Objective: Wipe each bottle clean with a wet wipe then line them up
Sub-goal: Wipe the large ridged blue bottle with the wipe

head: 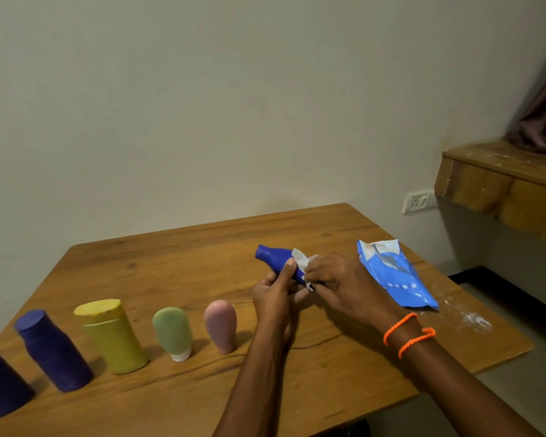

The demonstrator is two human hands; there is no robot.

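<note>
While the blue bottle (273, 258) lay tilted above the wooden table (177, 263), neck pointing away to the left, the left hand (273, 298) gripped its lower body with the thumb across it. Close against it, the right hand (338, 283) pinched a white wet wipe (301, 260) onto the bottle's side. Two orange cords (407, 334) circled the right wrist. Just beyond that hand lay a blue wipe packet (397, 274). Along the near left stood a row: pink bottle (220, 324), green tube (173, 332), yellow bottle (112, 335), purple bottle (52, 350), and another dark purple bottle (0, 384) at the edge.
</note>
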